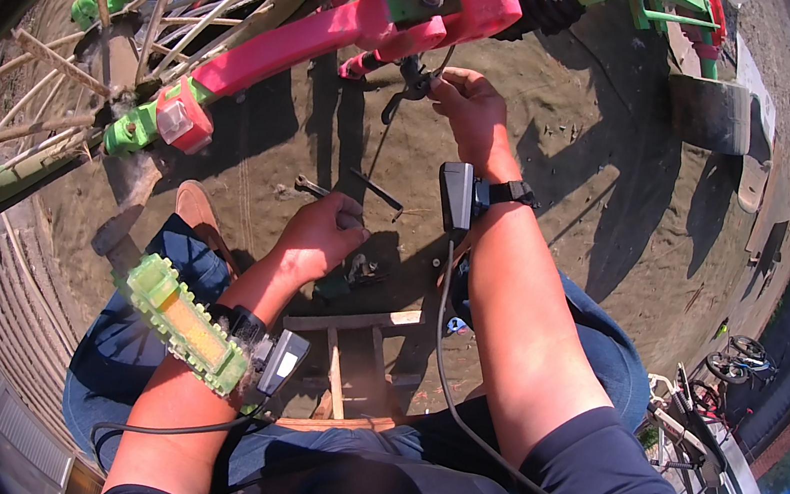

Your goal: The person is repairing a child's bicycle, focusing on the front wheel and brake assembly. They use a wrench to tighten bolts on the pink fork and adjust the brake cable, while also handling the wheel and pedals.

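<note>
My right hand (471, 110) reaches under a pink painted metal bar (287, 46), its thumb and fingertips pinching a small dark metal part (414, 77) with a curved hook-like piece. A thin dark cable or rod runs down from that part. Lower and to the left, my left hand (321, 236) has its fingers curled over the ground; whether it holds something is hidden. The head of a wrench (308, 185) shows just beyond its knuckles. A thin dark bar with a bent end (376, 194) lies on the ground close by.
A large spoked wheel (44, 99) stands at the left, by a green joint (131, 130). A wooden frame (353, 328) is between my legs. A dark cable (443, 360) runs along my right arm. Bicycles (741, 358) are at the far right.
</note>
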### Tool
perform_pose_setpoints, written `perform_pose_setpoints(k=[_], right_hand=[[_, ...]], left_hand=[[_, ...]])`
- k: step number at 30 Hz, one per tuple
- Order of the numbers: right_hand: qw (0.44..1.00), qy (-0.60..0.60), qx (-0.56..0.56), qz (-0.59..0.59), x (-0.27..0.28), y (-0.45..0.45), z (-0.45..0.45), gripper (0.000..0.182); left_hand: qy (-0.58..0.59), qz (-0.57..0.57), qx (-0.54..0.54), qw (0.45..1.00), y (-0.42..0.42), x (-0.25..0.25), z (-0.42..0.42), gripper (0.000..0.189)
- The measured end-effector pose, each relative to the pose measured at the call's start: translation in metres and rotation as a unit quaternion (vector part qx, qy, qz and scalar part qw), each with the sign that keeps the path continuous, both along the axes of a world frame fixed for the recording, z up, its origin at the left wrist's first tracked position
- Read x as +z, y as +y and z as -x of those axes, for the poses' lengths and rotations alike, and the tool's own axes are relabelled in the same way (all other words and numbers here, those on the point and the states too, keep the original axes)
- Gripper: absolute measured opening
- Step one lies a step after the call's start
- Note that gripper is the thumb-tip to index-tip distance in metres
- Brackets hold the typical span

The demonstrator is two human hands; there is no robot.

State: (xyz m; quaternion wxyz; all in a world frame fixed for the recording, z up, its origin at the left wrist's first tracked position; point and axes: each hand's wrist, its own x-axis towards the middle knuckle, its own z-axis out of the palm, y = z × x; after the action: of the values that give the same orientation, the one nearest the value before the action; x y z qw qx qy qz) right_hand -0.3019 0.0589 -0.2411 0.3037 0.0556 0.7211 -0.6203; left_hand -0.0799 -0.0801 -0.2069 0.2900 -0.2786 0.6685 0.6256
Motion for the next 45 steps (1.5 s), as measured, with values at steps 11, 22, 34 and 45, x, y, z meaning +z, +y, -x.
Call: perform_pose_setpoints(k=[11,22,34,45], right_hand=[[0.997,0.052,0.038,-0.043,-0.001,-0.005,0.004,0.024],[0.996,0.068,0.042,-0.043,-0.009,-0.001,0.003,0.027],[0.999,0.014,0.030,0.001,-0.005,-0.002,0.003,0.025],[0.996,-0.050,0.077,0.016,-0.008,0.006,0.017,0.030]], left_hand=[[0.010,-0.011,0.018,1.000,-0.001,-0.004,-0.003,0.042],[0.008,-0.003,0.006,1.000,0.001,0.006,0.003,0.044],[0.001,-0.001,0.004,1.000,-0.001,0.004,0.004,0.045],[0.001,-0.005,0.003,1.000,-0.002,-0.001,0.003,0.043]])
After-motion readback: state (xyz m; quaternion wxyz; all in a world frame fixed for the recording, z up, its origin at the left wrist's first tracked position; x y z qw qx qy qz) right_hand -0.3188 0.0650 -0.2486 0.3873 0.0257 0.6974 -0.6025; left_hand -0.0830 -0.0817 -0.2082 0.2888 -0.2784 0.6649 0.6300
